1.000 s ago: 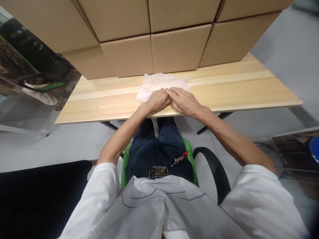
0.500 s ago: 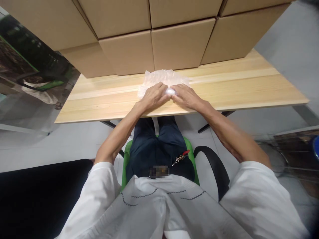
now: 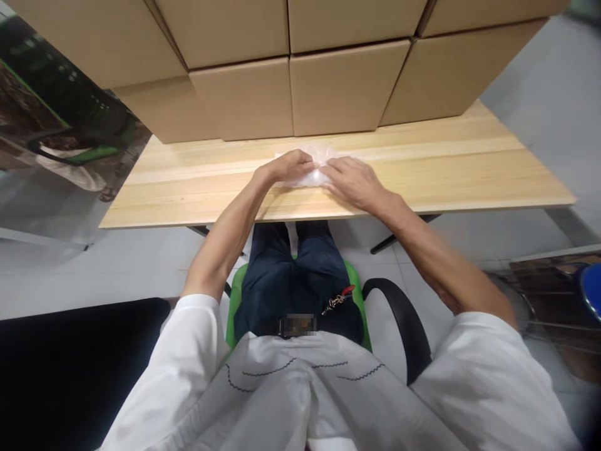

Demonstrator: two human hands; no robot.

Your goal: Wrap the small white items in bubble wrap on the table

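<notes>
A crumpled sheet of translucent bubble wrap [image 3: 321, 151] lies on the wooden table, bunched between my two hands. My left hand [image 3: 290, 165] is closed on its left part, thumb and fingers pressed together. From the other side my right hand [image 3: 353, 179] grips the wrap, with its fingers bent over it and the fingertips close to those of the left. Whatever may be rolled inside the wrap is hidden by the folds and fingers.
Stacked cardboard boxes [image 3: 338, 91] form a wall along the far side of the wooden table [image 3: 451, 166]. A black chair armrest [image 3: 399, 319] is at my right. At the left a person sits by a green and black chair [image 3: 70, 94]. A blue round object [image 3: 590, 289] shows at the right edge.
The bubble wrap, spread out wider behind my hands before, is now gathered into a smaller bunch. My left hand has turned and moved slightly away from me.
</notes>
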